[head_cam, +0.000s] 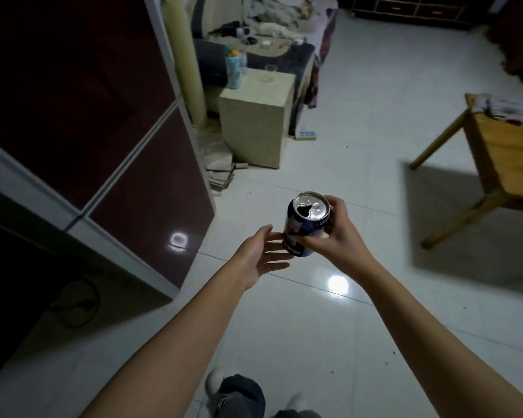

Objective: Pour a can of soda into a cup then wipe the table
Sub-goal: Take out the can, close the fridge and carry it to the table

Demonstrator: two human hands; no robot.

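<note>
Blue soda can (307, 226), already popped open, is up in the air over the white tile floor (360, 131), tilted a bit with its top facing me. My right hand (334, 236) has it, fingers and thumb curled round the side. My left hand (261, 256) is just beside the can's bottom, fingers straight and spread, holding nothing. The glass cup (270, 73) is well apart from all that, sitting near the far edge of the beige side table (255, 125), with a bottle (235, 69) at its left corner.
</note>
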